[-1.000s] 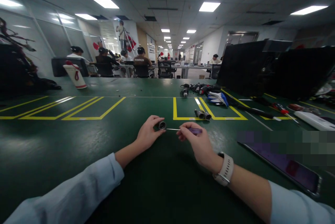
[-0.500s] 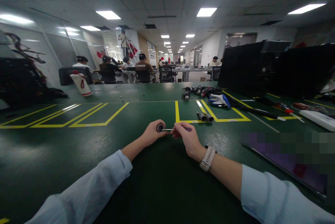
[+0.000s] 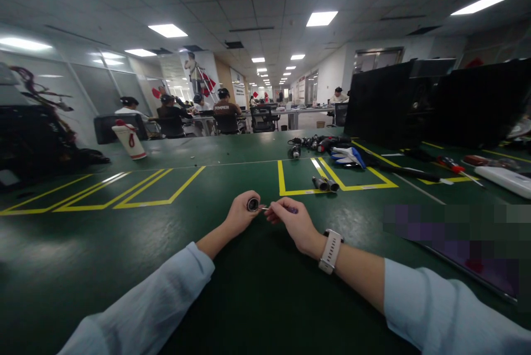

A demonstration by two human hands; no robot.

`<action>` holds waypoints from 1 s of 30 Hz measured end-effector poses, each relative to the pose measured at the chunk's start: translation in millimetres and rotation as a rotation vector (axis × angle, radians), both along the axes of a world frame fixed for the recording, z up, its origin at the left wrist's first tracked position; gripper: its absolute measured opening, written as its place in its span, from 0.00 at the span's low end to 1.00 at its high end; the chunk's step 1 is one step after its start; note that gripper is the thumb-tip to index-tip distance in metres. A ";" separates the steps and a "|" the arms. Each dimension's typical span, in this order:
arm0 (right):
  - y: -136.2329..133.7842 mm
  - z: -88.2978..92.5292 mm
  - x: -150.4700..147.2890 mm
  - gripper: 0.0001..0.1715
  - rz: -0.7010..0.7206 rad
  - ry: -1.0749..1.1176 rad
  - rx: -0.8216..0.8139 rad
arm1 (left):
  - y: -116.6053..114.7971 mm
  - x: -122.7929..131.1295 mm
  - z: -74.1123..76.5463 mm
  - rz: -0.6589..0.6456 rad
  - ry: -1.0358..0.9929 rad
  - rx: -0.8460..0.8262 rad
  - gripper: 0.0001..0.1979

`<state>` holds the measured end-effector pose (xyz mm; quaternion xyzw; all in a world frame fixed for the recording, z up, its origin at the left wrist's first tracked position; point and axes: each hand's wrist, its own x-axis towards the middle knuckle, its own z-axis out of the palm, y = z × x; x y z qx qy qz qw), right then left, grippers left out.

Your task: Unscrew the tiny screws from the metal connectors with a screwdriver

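My left hand (image 3: 240, 215) is closed around a dark round metal connector (image 3: 253, 204), its open end facing me. Close to its right, my right hand (image 3: 295, 222) pinches a small screwdriver with a purple handle (image 3: 292, 210). The thin shaft points left, towards the fingers of my left hand; its tip is too small to make out. Two metal cylinders (image 3: 319, 183) lie side by side on the green table (image 3: 174, 233), beyond my right hand.
Farther back lie cabled connectors (image 3: 295, 151) and a blue-and-white glove (image 3: 347, 157). To the right are a red screwdriver (image 3: 451, 165), a white device (image 3: 504, 179) and black monitors (image 3: 379, 103). A white cup (image 3: 130, 140) stands at the left. People sit at distant desks.
My right hand has come slightly closer to my left hand, and less of the screwdriver shaft shows. The connector's open end is turned a little. The view has shifted slightly.
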<state>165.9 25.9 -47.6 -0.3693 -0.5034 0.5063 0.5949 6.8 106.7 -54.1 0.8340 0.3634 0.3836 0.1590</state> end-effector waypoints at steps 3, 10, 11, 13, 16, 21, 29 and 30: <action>1.0 2.1 0.4 0.12 0.061 0.181 -0.184 | -2.2 1.4 0.3 -0.047 -0.049 -0.039 0.09; -0.3 2.9 -0.4 0.12 0.012 0.211 -0.154 | -3.6 3.2 0.2 -0.041 -0.096 -0.088 0.09; -1.1 2.4 -1.2 0.12 -0.018 0.184 -0.124 | -3.6 2.9 0.5 -0.020 -0.074 -0.065 0.09; -2.4 1.6 -2.5 0.11 -0.048 0.127 -0.086 | -4.3 2.1 1.5 0.008 -0.017 -0.020 0.08; -3.1 1.3 -2.9 0.10 -0.017 0.090 -0.092 | -6.1 1.6 2.8 0.007 0.024 0.001 0.07; -0.5 3.5 1.5 0.12 0.074 0.208 -0.212 | -7.1 1.9 2.2 -0.064 -0.054 -0.088 0.08; 1.1 -1.3 1.6 0.13 0.058 0.228 -0.170 | -7.9 2.9 2.5 -0.066 -0.076 -0.129 0.08; 1.1 -2.4 0.8 0.13 0.046 0.205 -0.157 | -8.0 2.8 2.8 -0.057 -0.063 -0.116 0.08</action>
